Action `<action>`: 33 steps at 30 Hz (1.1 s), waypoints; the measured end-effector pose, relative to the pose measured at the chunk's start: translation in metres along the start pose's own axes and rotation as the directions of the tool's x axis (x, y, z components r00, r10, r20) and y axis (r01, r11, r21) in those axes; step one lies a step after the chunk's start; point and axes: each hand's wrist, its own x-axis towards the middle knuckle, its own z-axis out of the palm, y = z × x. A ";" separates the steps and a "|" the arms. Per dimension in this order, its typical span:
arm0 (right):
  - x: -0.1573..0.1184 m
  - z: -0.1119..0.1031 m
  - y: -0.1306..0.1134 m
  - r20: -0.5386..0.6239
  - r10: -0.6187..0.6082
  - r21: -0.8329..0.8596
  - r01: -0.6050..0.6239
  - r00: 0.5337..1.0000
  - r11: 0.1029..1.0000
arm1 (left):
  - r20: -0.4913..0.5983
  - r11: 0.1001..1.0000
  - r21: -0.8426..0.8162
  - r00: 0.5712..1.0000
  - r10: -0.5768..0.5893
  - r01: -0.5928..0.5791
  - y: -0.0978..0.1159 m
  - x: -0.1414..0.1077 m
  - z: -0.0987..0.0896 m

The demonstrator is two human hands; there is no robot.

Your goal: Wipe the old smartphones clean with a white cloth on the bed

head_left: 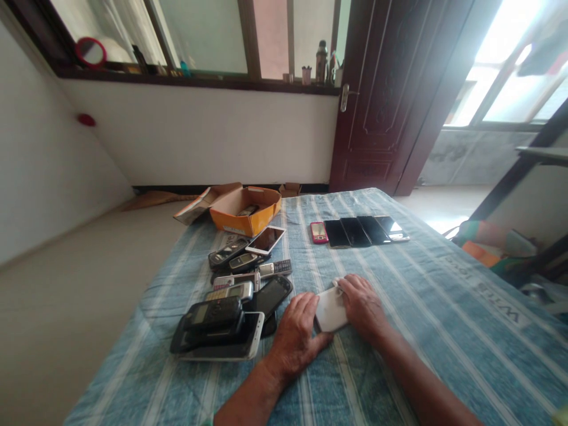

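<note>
Grasping a white phone-like slab [331, 312] between left hand [296, 326] and right hand [364, 306], seemingly to steady it, between left and right edges of the striped cloth [444, 307], apart from the phone pile [233, 293] by the left edge, probably for working room

A phone [331, 310] lies on the cloth [465, 331] between the left hand [293, 337] and the right hand [364, 305]. Left of them a heap of phones [231, 292] stretches away, overlapping, with a large phone [252, 340] underneath at the near end. Behind the heap stands an open box [248, 223], its lid out to the left; the item inside [247, 210] is probably a phone, though half hidden. Beyond the right hand runs a row of phones [355, 232], the small phone [318, 232] at its left end. The door [377, 89] is behind.
</note>
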 end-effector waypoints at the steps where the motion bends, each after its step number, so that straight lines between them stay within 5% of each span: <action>1: 0.001 0.001 -0.006 0.011 -0.021 0.009 0.021 1.000 1.000 | 0.002 1.000 0.002 1.000 0.004 -0.004 0.000 0.000 0.000; 8: 0.004 0.004 -0.041 0.060 -0.143 0.081 0.138 0.988 0.987 | -0.038 1.000 -0.005 0.999 0.030 -0.031 -0.005 -0.003 0.004; 33: 0.007 0.020 -0.052 0.002 -0.229 0.278 0.219 0.974 0.935 | -0.056 0.999 -0.037 0.998 -0.022 0.020 -0.008 -0.008 0.011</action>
